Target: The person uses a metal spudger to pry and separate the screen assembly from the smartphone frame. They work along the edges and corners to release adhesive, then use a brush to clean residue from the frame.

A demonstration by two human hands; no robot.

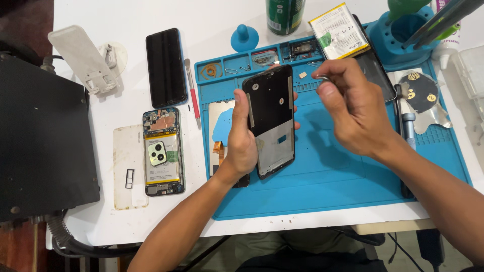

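My left hand (242, 143) has its grip clamped on a black phone frame (269, 121), held above the blue mat (343, 176). The frame's long axis runs nearly straight away from me, top end far. My right hand (353, 113) pinches thin metal tweezers (320, 77) beside its top corner. Farther off lies a battery (339, 31) on the surface (212, 20).

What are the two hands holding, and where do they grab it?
The left hand holds a black phone frame by its long side edges. The right hand pinches thin metal tweezers near their top.
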